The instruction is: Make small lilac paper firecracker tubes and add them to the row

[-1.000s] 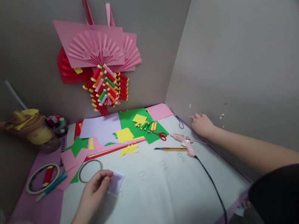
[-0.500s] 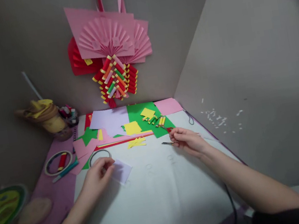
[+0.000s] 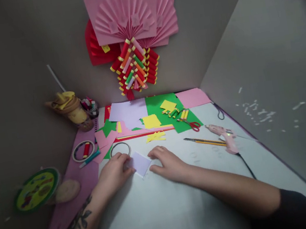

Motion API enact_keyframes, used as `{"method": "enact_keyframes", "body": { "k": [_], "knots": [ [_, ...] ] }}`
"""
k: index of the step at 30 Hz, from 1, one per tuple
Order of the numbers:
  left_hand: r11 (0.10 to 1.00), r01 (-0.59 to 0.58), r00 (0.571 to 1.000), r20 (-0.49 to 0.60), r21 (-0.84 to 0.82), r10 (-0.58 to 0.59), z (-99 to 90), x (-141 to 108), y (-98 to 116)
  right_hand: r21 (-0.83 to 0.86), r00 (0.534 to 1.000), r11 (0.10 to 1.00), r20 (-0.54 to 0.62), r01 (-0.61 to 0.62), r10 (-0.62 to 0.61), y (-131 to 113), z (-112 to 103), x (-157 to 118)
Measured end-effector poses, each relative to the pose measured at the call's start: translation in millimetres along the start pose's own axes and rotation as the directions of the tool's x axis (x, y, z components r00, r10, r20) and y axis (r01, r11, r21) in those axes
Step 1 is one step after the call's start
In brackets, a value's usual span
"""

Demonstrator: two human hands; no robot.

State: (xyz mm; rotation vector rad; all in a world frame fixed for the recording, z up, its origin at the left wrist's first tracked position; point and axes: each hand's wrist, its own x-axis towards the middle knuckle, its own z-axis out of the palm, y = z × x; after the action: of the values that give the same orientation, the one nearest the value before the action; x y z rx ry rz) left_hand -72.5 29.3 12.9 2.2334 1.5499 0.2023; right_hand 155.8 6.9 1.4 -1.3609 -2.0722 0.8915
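A small lavender paper square point(image 3: 139, 164) lies on the white tabletop between my hands, one corner pointing towards me. My left hand point(image 3: 116, 173) grips its left side, with fingers and thumb at the paper. On the other side, my right hand point(image 3: 168, 165) has its thumb and fingers apart around the right corner and holds nothing. A roll of tape point(image 3: 129, 147) rests just behind my left fingers. To the right of my right hand lie a yellow craft knife point(image 3: 206, 142) and a pink hot glue gun point(image 3: 229, 139). Red-handled scissors point(image 3: 194, 125) sit farther back.
Green card point(image 3: 190, 120), lavender paper point(image 3: 127, 110) and yellow strips point(image 3: 155, 137) lie at the back. At left are another tape roll point(image 3: 74, 155), a teal pen point(image 3: 89, 159) and a cup point(image 3: 79, 116). Paper fans point(image 3: 126, 16) hang on the wall.
My right hand has moved left from beside the scissors and craft knife to the lavender square. My left hand stays at the paper. The camera view has shifted.
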Motion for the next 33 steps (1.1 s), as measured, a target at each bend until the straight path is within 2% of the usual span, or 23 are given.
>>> {"method": "enact_keyframes", "body": {
  "k": [4, 10, 12, 14, 17, 19, 22, 24, 26, 28, 29, 31, 33],
  "knots": [
    [0.999, 0.003, 0.998, 0.058, 0.051, -0.006, -0.3, -3.2, 6.0, -0.038, 0.994, 0.994, 0.007, -0.104, 0.105, -5.0, 14.4, 12.0],
    [0.995, 0.000, 0.999, 0.048, 0.104, -0.005, -1.2, -4.4, 8.1, 0.201, 0.945, 0.924, 0.108, -0.324, 0.308, -10.5, 15.5, 27.7],
    [0.993, -0.003, 0.999, 0.036, 0.115, -0.001, -0.6, -4.5, 9.5, 0.249, 0.941, 0.910, 0.152, -0.331, 0.301, -10.0, 15.6, 29.9],
    [0.993, 0.001, 1.000, 0.019, 0.117, -0.004, 0.3, -4.4, 10.9, 0.246, 0.952, 0.926, 0.175, -0.288, 0.250, -8.6, 15.5, 30.5],
    [0.993, 0.014, 1.000, -0.027, 0.115, -0.011, 1.6, -3.4, 11.3, 0.230, 0.973, 0.948, 0.126, -0.217, 0.193, -4.8, 10.5, 29.1],
    [0.991, 0.035, 0.997, -0.068, 0.130, -0.027, 1.8, -2.0, 9.9, 0.286, 0.976, 0.933, 0.069, -0.218, 0.207, -0.3, 2.3, 26.9],
    [0.992, 0.064, 0.987, -0.156, 0.109, -0.047, 1.8, 0.4, 8.8, 0.440, 0.961, 0.858, 0.046, -0.264, 0.272, 8.4, -13.6, 22.2],
    [0.999, 0.042, 0.975, -0.216, -0.034, -0.049, 3.0, 1.4, 12.0, 0.539, 0.953, 0.796, 0.048, -0.277, 0.299, 13.2, -21.9, 18.6],
    [0.948, 0.021, 0.976, -0.200, -0.316, -0.088, 6.6, 1.7, 19.6, 0.613, 0.952, 0.747, 0.030, -0.258, 0.304, 15.4, -26.0, 15.3],
    [0.784, 0.046, 0.992, -0.066, -0.619, -0.110, 12.4, 1.5, 29.4, 0.644, 0.956, 0.734, -0.011, -0.218, 0.294, 14.9, -26.0, 13.0],
    [0.689, 0.064, 0.996, 0.007, -0.722, -0.085, 15.7, 1.4, 34.2, 0.641, 0.959, 0.741, -0.025, -0.201, 0.282, 13.8, -25.0, 12.1],
    [0.576, 0.086, 0.996, 0.075, -0.813, -0.043, 21.7, 1.5, 41.4, 0.616, 0.969, 0.769, -0.035, -0.170, 0.243, 11.0, -22.5, 10.6],
    [0.552, 0.086, 0.995, 0.046, -0.830, -0.087, 25.7, 2.1, 44.9, 0.584, 0.981, 0.800, -0.031, -0.139, 0.194, 8.0, -20.3, 9.1]
  ]
}}
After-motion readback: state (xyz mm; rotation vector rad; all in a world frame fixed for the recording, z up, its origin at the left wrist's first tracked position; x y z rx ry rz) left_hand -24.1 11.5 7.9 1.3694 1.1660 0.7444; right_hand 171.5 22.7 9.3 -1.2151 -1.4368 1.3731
